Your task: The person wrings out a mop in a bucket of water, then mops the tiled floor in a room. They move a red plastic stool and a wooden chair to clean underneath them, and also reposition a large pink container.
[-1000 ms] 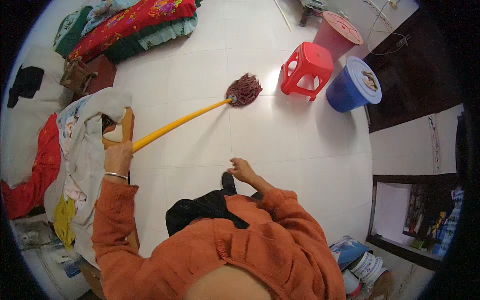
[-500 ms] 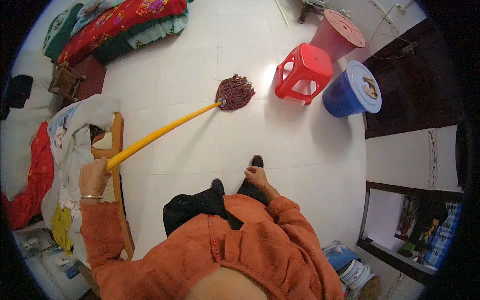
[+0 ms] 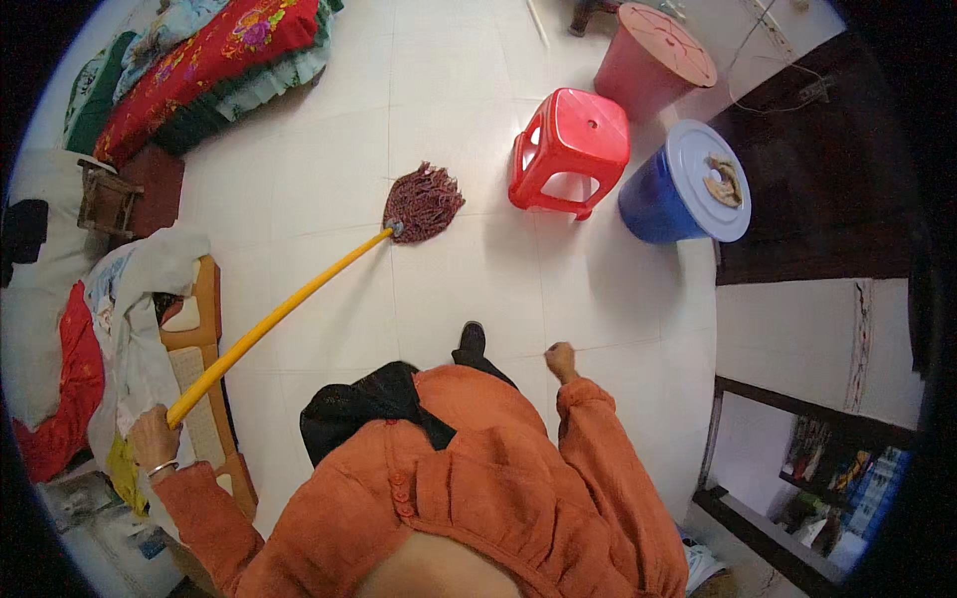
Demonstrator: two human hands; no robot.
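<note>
At eight o'clock, our left hand (image 3: 155, 439) wraps round the yellow mop handle (image 3: 284, 314), slanting up to the dark red mop head (image 3: 425, 204) on the pale tiles (image 3: 488, 274) at eleven! Our right hand (image 3: 561, 362) hangs at four; we can't tell whether it's closed. There's the red stool (image 3: 588, 125) at one, the blue bucket (image 3: 653, 199) at two!

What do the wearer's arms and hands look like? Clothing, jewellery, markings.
Left sleeve and right sleeve: rust-orange, long, loose, wrinkled fabric. Left hand: no glove, thin silver-coloured bangle at the wrist. Right hand: no glove, no bangle showing. No cables on either arm. Finer markings too small to tell.
</note>
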